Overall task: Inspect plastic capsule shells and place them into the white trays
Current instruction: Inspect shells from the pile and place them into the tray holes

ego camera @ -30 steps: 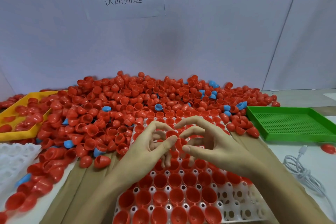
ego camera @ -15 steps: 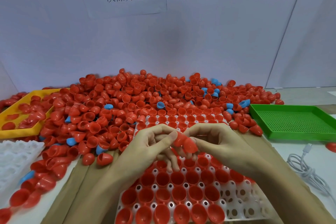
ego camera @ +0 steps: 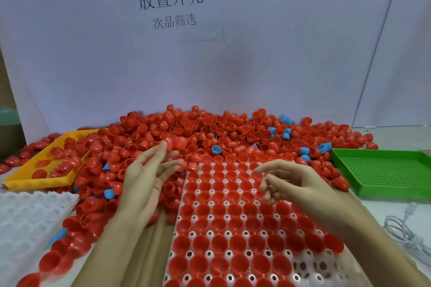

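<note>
Sitting in the lower centre of the frame: a white tray (ego camera: 310,268), nearly every pocket holding a red capsule shell (ego camera: 235,209) open side up, only a few pockets at its lower right corner showing bare white. Lying at the lower left: a second white tray (ego camera: 28,219), its visible pockets holding nothing. Resting at the left edge, tilted against the heap: a yellow tray (ego camera: 35,180) carrying a scatter of red shells. Standing at the right edge: a green perforated tray (ego camera: 382,170) with no shells inside. Spreading across the middle of the frame behind the trays: a big heap of loose red shells (ego camera: 210,130), with a few blue shells (ego camera: 217,149) mixed in. Coiling at the lower right: a white cable (ego camera: 405,233). Hanging on the white wall above: a paper sign (ego camera: 170,4) with printed characters.

Reaching over the heap just left of the filled tray: the left hand (ego camera: 142,184), blurred, fingers straight and spread, gripping nothing visible. Hovering over the filled tray's right half: the right hand (ego camera: 293,184), fingers loosely curled and apart, nothing seen between them.

Differing from half a second ago: hands no longer meeting over the tray around a red shell, now parted, the left one swung out towards the heap; camera tilted so that more of the wall is showing.
</note>
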`<state>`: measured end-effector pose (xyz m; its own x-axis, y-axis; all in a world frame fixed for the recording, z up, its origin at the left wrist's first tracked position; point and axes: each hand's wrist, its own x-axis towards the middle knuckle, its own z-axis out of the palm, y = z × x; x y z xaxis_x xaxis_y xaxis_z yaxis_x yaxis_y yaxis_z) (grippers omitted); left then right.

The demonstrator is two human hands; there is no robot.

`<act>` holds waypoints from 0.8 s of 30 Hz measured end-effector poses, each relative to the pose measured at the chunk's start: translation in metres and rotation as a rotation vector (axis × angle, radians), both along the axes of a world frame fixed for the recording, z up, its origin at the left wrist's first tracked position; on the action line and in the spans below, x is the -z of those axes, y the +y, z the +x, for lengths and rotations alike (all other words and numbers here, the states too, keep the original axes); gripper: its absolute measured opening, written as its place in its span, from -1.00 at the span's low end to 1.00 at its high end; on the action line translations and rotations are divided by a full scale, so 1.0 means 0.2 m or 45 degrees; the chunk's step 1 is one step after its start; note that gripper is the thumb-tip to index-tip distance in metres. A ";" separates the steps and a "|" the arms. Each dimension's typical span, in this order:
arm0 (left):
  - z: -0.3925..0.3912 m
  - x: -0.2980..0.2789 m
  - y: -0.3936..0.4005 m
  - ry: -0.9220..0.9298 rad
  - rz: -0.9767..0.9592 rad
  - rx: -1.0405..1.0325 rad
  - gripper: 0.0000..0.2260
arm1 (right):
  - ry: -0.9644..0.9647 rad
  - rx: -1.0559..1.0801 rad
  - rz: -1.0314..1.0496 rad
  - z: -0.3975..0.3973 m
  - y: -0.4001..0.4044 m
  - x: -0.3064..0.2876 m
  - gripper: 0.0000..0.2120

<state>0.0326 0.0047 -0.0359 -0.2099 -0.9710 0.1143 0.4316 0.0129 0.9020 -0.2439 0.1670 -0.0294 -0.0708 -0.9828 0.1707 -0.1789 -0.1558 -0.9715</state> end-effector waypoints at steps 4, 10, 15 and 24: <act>0.14 0.03 -0.14 0.146 0.024 -0.121 -0.30 | 0.034 0.039 0.026 -0.01 -0.01 0.01 -0.72; -0.03 0.11 -0.16 -0.435 -0.151 -0.148 -0.82 | 0.027 0.048 0.017 -0.01 -0.01 0.01 -0.71; -0.30 0.05 -0.35 -1.399 -0.796 -0.405 -0.84 | 0.035 0.065 0.015 -0.02 -0.02 0.02 -0.73; -0.50 0.00 -0.60 -2.118 -0.809 -0.065 -0.80 | 0.044 0.065 0.018 -0.01 -0.01 0.01 -0.76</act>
<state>-0.0681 -0.1147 -0.0352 -0.4579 -0.8749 0.1577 -0.8538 0.4822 0.1963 -0.2461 0.1644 -0.0311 -0.1153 -0.9804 0.1598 -0.2196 -0.1318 -0.9666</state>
